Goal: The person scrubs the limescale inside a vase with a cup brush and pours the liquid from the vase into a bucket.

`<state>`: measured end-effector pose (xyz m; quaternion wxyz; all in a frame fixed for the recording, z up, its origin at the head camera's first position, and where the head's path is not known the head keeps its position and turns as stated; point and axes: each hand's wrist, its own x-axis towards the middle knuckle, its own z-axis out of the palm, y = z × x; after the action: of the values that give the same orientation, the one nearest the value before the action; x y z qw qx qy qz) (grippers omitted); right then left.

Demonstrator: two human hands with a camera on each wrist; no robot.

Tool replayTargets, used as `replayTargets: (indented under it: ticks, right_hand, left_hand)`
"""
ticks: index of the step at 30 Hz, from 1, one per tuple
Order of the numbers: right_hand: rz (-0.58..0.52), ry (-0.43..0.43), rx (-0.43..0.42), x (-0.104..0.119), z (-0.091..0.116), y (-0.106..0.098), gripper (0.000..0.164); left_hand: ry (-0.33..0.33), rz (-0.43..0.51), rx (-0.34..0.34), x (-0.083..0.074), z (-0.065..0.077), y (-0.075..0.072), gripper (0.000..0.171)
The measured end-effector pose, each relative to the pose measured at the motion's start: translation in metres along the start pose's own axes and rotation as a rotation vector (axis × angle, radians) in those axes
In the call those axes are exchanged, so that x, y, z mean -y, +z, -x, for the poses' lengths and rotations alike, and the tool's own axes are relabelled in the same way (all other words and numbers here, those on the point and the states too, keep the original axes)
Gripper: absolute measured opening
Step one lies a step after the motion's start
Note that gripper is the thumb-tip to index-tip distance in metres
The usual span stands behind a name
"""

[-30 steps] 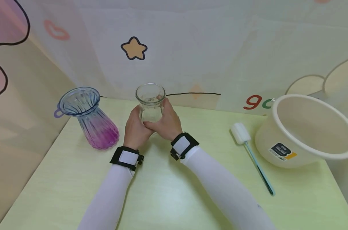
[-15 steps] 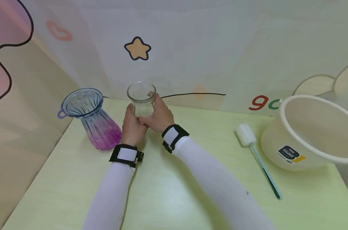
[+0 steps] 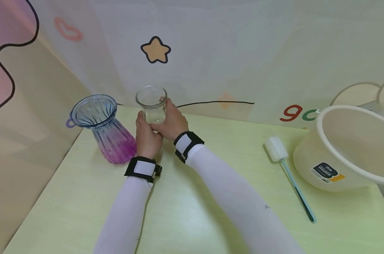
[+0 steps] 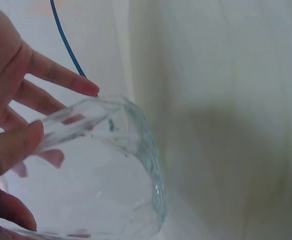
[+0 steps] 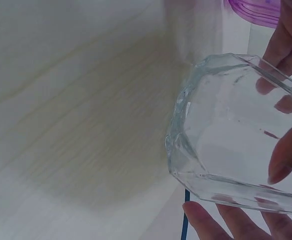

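A clear glass vase (image 3: 154, 114) with a round rim and faceted lower body is held upright between both hands in the head view. My left hand (image 3: 148, 139) grips its left side and my right hand (image 3: 174, 121) its right side, thumbs on the near face. Both wrist views show the vase's thick base (image 4: 153, 165) off the table, with fingers (image 5: 203, 220) spread along the glass. Just left of the hands stands a fluted vase (image 3: 111, 132), blue at the flared rim and pink at the bottom. Its lower right edge is close to my left hand.
A white sponge brush (image 3: 276, 150) with a thin blue handle lies on the pale green table (image 3: 185, 218) to the right. Beyond it stands a large cream bucket (image 3: 309, 158) with a label. A printed cloth wall (image 3: 211, 49) rises behind the table.
Both hands have carried the clear glass vase to the left and a little farther back, closer to the pink and blue vase. The head view has shifted slightly left.
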<state>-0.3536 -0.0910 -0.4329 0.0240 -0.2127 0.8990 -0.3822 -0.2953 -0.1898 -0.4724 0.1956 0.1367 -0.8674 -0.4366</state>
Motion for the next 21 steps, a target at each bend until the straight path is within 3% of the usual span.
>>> replayTargets:
  ticks: [13, 21]
  right_hand:
    - [0.066, 0.056, 0.103, 0.014, -0.011, 0.013, 0.105]
    - [0.063, 0.089, 0.129, 0.011, -0.017, 0.013, 0.105]
  left_hand:
    - [-0.051, 0.014, -0.086, 0.002, 0.003, -0.002, 0.095]
    - [-0.051, 0.001, -0.078, -0.001, 0.002, 0.001, 0.094]
